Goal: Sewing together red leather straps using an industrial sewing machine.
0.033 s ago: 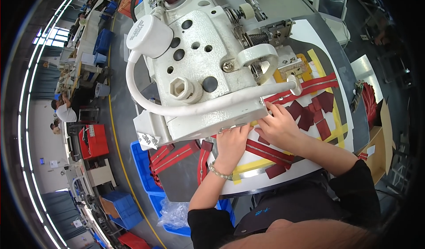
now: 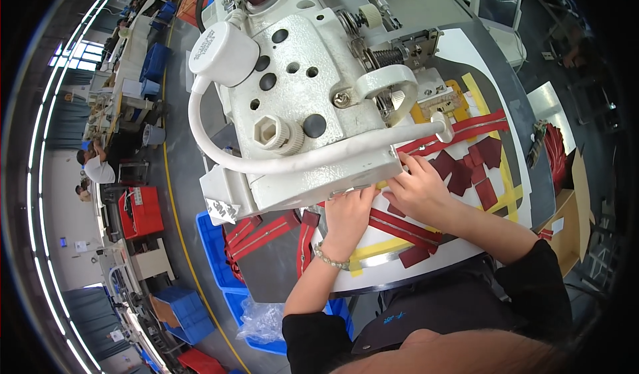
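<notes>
A large white sewing machine fills the middle of the view. My left hand reaches under the front of its head, which hides the fingers. Close by on the right, my right hand has its fingers bent in by the machine's lower edge. Their tips are partly covered, and what they hold cannot be made out. A red zipper strip lies just below my hands. Behind my right hand, another red zipper strip runs toward the upper right. Several dark red fabric pieces lie beside that hand.
Yellow tape marks the white worktop. More red zipper strips lie on the left side. Blue bins stand below, one with clear plastic. At right is a cardboard box. Another person sits far left.
</notes>
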Demonstrator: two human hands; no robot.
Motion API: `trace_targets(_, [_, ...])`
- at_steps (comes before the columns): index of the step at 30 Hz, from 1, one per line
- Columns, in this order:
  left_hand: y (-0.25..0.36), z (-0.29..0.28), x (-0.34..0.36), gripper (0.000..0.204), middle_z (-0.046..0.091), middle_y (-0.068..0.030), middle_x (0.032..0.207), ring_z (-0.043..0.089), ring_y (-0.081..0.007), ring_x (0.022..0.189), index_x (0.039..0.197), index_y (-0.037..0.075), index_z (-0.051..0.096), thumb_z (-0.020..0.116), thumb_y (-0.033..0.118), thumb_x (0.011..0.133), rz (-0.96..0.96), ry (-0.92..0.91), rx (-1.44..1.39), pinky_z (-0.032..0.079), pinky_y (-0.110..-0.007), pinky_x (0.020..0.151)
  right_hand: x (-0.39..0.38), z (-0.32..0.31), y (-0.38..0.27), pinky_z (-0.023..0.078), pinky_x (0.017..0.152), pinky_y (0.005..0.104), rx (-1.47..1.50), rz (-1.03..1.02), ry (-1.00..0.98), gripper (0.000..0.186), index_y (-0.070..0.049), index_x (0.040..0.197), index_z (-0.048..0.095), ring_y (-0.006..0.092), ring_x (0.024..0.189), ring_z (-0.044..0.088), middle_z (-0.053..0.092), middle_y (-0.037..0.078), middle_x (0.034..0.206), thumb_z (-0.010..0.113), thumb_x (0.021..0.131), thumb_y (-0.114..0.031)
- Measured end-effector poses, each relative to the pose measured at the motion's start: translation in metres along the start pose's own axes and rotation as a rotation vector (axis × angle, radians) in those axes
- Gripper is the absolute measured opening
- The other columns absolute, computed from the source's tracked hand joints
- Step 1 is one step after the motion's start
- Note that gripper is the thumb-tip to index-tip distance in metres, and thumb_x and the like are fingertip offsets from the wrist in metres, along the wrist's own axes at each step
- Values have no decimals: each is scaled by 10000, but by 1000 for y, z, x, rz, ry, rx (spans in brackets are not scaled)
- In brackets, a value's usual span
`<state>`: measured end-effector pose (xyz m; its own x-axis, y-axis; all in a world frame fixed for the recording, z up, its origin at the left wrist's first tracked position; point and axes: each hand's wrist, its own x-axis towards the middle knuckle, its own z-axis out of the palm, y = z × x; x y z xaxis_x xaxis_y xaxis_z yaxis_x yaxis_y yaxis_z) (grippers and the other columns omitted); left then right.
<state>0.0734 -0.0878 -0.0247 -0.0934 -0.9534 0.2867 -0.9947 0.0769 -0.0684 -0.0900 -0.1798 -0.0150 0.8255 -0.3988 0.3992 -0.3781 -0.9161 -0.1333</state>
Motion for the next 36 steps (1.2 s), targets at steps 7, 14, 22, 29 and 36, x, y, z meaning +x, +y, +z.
trace_targets(7, [0, 0, 0, 455, 585, 34, 1056, 530, -159, 991, 1264, 197, 607, 648, 327, 830, 1, -9, 13, 363, -362, 870, 2, 0, 0, 458, 813, 339, 2, -11, -4, 492, 62, 1097, 630, 283, 987, 561, 566, 140, 1030, 698, 716, -243])
trace_targets(14, [0, 1, -2, 448, 589, 41, 1054, 521, -151, 1020, 1266, 199, 606, 642, 320, 836, -2, -5, 22, 358, -367, 881, 1, 4, 1, 459, 775, 337, -21, -25, 39, 391, 64, 1038, 646, 278, 934, 566, 570, 143, 992, 611, 734, -179])
trace_targets(22, [0, 0, -1, 443, 595, 39, 1055, 528, -160, 1017, 1261, 191, 609, 642, 318, 837, -3, -13, -12, 359, -376, 889, 0, 5, 2, 459, 767, 331, 0, -21, 62, 390, 61, 1022, 650, 276, 921, 564, 566, 142, 985, 619, 715, -177])
trace_targets(29, [0, -2, 0, 437, 598, 24, 1060, 536, -169, 1020, 1247, 185, 617, 649, 319, 832, -2, 0, -12, 354, -390, 914, -3, 7, 3, 466, 779, 330, -15, -21, 37, 430, 51, 1053, 635, 283, 940, 565, 568, 148, 993, 654, 708, -205])
trace_targets(36, [3, -1, 0, 436, 594, 20, 1058, 525, -184, 1042, 1237, 189, 617, 664, 311, 821, -13, -12, 11, 352, -400, 919, -9, 2, 14, 482, 864, 357, 80, -64, -2, 422, 3, 981, 580, 318, 1009, 583, 591, 175, 1069, 731, 677, -248])
